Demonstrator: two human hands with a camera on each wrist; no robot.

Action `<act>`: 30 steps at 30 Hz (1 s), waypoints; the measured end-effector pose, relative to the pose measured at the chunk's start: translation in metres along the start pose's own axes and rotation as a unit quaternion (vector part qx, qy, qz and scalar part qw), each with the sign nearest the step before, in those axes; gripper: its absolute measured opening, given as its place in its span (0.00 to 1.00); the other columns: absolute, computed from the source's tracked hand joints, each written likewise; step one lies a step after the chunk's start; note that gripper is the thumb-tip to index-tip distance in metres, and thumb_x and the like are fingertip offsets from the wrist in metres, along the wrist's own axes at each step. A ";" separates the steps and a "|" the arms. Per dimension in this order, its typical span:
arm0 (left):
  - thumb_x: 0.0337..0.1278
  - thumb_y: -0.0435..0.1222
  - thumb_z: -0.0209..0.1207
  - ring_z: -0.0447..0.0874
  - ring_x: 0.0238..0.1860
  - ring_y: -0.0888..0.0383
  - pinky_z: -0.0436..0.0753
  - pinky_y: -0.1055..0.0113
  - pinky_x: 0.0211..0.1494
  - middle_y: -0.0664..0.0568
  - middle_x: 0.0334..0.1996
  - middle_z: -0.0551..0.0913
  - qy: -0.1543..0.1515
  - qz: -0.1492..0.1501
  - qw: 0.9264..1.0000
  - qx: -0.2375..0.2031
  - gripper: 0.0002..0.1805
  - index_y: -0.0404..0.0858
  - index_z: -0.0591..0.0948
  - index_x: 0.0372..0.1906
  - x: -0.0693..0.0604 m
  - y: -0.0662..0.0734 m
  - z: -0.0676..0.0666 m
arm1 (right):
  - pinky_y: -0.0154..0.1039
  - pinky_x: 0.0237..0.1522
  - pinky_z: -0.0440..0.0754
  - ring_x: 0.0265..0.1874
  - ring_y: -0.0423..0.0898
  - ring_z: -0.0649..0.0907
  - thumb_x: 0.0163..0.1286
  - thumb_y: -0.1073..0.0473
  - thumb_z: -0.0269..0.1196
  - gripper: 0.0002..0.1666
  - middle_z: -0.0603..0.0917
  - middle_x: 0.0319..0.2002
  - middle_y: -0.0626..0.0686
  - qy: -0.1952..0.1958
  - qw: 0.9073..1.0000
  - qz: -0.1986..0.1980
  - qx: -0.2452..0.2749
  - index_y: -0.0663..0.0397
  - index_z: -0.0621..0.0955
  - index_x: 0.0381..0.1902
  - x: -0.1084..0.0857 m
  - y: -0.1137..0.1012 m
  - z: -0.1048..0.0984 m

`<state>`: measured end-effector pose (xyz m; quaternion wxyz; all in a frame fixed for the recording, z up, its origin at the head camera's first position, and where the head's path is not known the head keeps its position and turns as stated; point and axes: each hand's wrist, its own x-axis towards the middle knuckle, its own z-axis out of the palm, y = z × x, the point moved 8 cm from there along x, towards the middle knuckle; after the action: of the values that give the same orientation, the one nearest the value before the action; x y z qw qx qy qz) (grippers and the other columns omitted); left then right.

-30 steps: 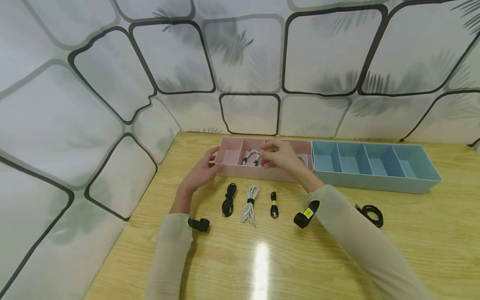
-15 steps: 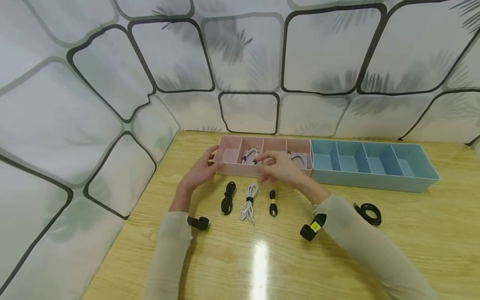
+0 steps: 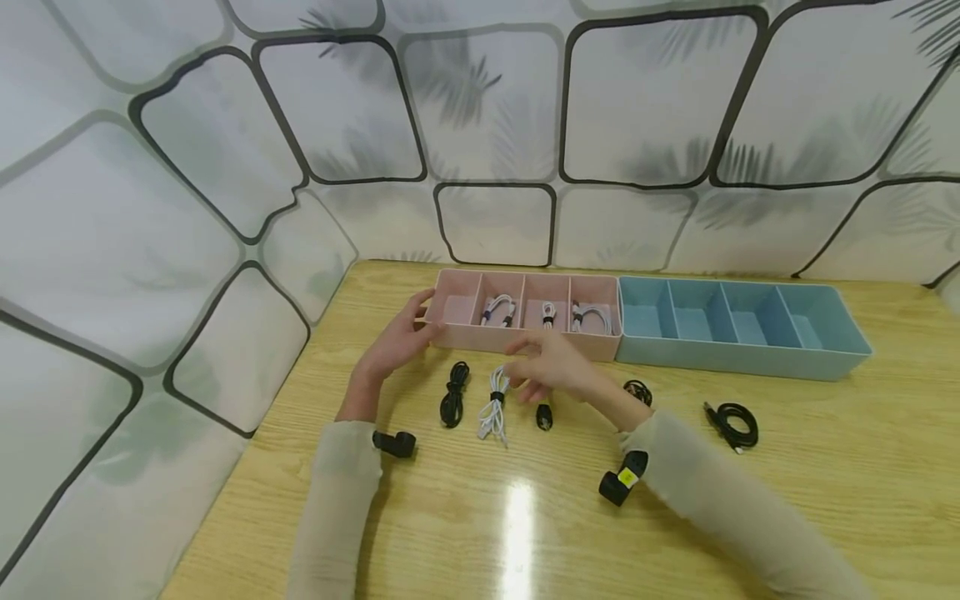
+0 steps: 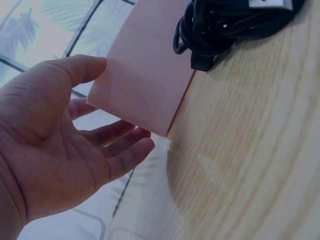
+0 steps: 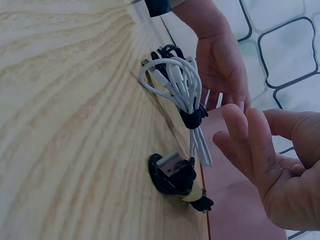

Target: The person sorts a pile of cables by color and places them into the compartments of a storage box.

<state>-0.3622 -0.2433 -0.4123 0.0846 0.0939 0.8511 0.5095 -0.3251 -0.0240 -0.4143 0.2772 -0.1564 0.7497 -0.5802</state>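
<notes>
- Left hand (image 3: pixel 395 343): grip released, loose fingers touching the left end of the pink tray (image 3: pixel 476 337), towards the far-left corner of the desk (image 3: pixel 600 550).
- Right hand (image 3: pixel 551 367): grip released, fingertips near the white cable (image 3: pixel 492 414), which lay between the tray and the desk's near edge.
- Black cable (image 3: pixel 452 396) lay left of it.
- Blue tray (image 3: pixel 738 354) adjoined the pink tray's right end, along the far edge.
- Yellow label (image 3: pixel 627 477) was on the right wrist camera (image 3: pixel 613 490); its lettering was too small to read.

Pale leaf-patterned walls (image 3: pixel 495 108) edge a wooden table (image 3: pixel 637 533) streaked with glare (image 3: pixel 517 542).
</notes>
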 end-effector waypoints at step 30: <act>0.74 0.41 0.52 0.71 0.65 0.37 0.75 0.45 0.60 0.35 0.69 0.65 0.001 -0.002 1.000 0.005 0.36 0.42 0.51 0.79 0.001 -0.003 0.000 | 0.42 0.16 0.82 0.13 0.49 0.84 0.61 0.60 0.72 0.29 0.83 0.20 0.56 0.022 0.981 -0.014 -0.194 0.66 0.77 0.57 0.001 0.002 0.039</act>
<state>-0.3633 -0.2449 -0.4153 0.0844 0.0918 0.8539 0.5053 -0.3024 -0.0545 -0.4233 0.2167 -0.2050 0.8515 -0.4313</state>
